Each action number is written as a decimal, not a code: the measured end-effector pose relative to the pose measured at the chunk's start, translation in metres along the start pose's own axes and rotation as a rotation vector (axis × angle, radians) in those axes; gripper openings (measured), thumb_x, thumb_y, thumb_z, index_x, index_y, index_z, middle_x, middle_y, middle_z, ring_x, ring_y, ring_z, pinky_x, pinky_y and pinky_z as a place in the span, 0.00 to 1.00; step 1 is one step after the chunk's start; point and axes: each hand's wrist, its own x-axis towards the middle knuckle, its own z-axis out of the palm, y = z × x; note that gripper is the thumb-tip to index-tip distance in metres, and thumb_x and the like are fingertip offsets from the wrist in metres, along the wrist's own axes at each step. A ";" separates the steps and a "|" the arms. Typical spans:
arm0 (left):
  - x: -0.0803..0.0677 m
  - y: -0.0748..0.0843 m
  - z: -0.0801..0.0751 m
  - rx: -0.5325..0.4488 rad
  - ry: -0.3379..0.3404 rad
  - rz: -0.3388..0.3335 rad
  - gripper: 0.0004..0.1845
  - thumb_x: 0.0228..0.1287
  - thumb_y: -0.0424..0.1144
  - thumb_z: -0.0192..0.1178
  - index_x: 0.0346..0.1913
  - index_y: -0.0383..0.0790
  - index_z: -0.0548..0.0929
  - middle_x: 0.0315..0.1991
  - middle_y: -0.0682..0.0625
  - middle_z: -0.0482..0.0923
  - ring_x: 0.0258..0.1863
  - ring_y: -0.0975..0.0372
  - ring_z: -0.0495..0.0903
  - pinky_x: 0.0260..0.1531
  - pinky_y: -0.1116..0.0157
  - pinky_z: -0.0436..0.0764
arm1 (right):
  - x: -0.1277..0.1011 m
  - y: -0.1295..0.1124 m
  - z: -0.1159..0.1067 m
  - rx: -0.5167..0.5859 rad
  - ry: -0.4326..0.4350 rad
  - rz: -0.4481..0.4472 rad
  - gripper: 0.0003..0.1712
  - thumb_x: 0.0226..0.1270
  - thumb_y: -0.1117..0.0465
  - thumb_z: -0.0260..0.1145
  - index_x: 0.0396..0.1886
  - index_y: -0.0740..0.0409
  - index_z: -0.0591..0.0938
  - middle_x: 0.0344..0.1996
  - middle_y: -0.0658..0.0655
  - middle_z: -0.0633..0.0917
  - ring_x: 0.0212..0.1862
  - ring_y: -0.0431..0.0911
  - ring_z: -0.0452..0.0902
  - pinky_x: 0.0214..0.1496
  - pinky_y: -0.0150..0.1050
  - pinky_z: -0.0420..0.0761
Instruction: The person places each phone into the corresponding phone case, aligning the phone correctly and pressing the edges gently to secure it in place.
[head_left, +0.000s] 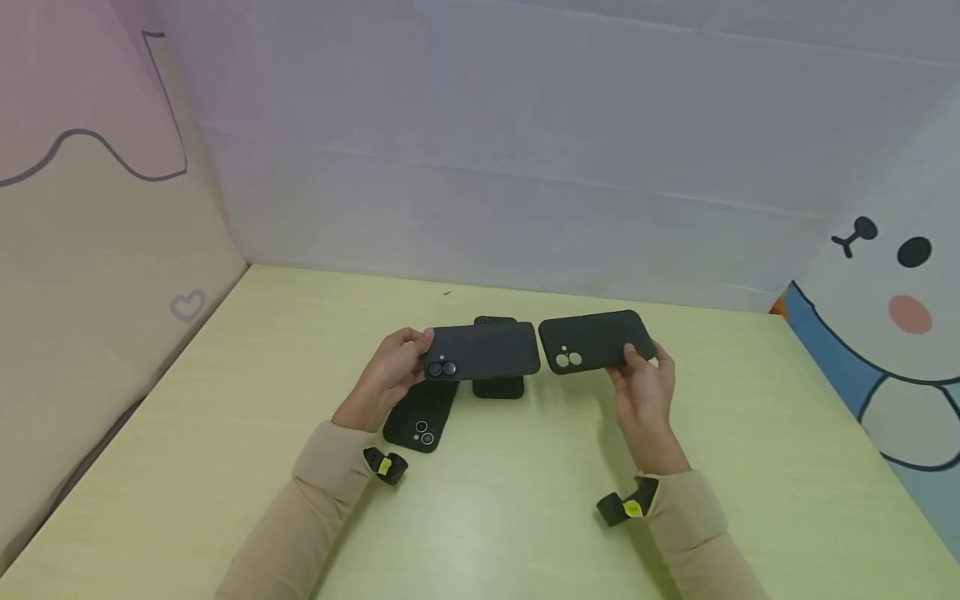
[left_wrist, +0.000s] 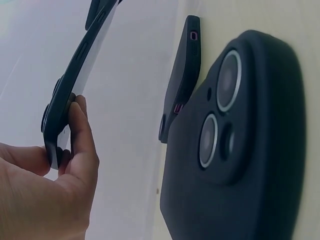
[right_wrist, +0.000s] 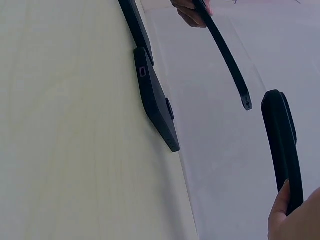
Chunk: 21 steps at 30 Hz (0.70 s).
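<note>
My left hand [head_left: 393,364] grips a dark phone [head_left: 491,352] by its camera end, back towards the head camera, raised above the table. In the left wrist view, the thumb and fingers pinch this phone [left_wrist: 75,75] from both faces. My right hand [head_left: 647,396] holds a black phone case [head_left: 588,340] by its right end, thumb on the near face. Pale light shows through its two round camera holes. The phone and the case are close together, a narrow gap between their ends. Much of the right hand [right_wrist: 296,220] is cut off in the right wrist view.
Two more dark phones lie on the pale table [head_left: 510,517]: one phone [head_left: 422,414] slanted below the left hand, another phone [head_left: 498,389] partly hidden behind the held one. A white sheet [head_left: 487,167] hangs along the back; printed panels stand at both sides.
</note>
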 end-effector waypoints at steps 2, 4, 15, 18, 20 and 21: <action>0.001 0.000 0.001 -0.012 -0.002 0.003 0.11 0.70 0.42 0.47 0.39 0.36 0.68 0.29 0.51 0.67 0.24 0.64 0.70 0.26 0.70 0.71 | 0.000 0.001 0.001 -0.011 0.000 -0.004 0.27 0.68 0.71 0.49 0.63 0.55 0.52 0.52 0.57 0.70 0.43 0.42 0.79 0.44 0.33 0.80; 0.001 0.000 0.002 -0.017 -0.004 0.008 0.11 0.70 0.42 0.47 0.39 0.36 0.69 0.30 0.51 0.67 0.24 0.64 0.70 0.26 0.70 0.71 | -0.001 0.002 0.001 -0.012 0.002 -0.003 0.28 0.68 0.71 0.49 0.63 0.55 0.52 0.52 0.57 0.70 0.42 0.42 0.79 0.43 0.33 0.80; 0.001 0.001 0.010 -0.040 -0.001 0.011 0.11 0.69 0.42 0.48 0.39 0.35 0.69 0.30 0.51 0.68 0.24 0.65 0.70 0.26 0.70 0.71 | -0.005 0.006 0.004 -0.024 -0.016 -0.005 0.27 0.68 0.71 0.48 0.62 0.53 0.50 0.53 0.57 0.70 0.43 0.42 0.79 0.45 0.33 0.79; 0.000 0.001 0.011 -0.039 -0.003 0.013 0.12 0.69 0.43 0.48 0.40 0.35 0.69 0.30 0.50 0.69 0.24 0.64 0.71 0.26 0.70 0.72 | -0.005 0.008 0.003 -0.027 -0.022 -0.002 0.27 0.68 0.71 0.49 0.62 0.53 0.50 0.54 0.57 0.70 0.43 0.42 0.80 0.45 0.33 0.79; 0.000 0.000 0.011 -0.037 -0.004 0.014 0.12 0.69 0.43 0.48 0.40 0.35 0.69 0.31 0.50 0.69 0.24 0.64 0.72 0.27 0.70 0.72 | -0.006 0.008 0.003 -0.014 -0.020 0.004 0.28 0.68 0.71 0.49 0.62 0.53 0.50 0.53 0.57 0.70 0.43 0.42 0.80 0.45 0.33 0.79; 0.000 0.000 0.011 -0.038 -0.005 0.014 0.12 0.69 0.43 0.48 0.40 0.35 0.69 0.31 0.50 0.69 0.24 0.64 0.72 0.27 0.70 0.73 | -0.005 0.009 0.003 -0.009 -0.018 0.006 0.28 0.68 0.71 0.49 0.63 0.53 0.50 0.53 0.57 0.70 0.42 0.42 0.80 0.44 0.33 0.80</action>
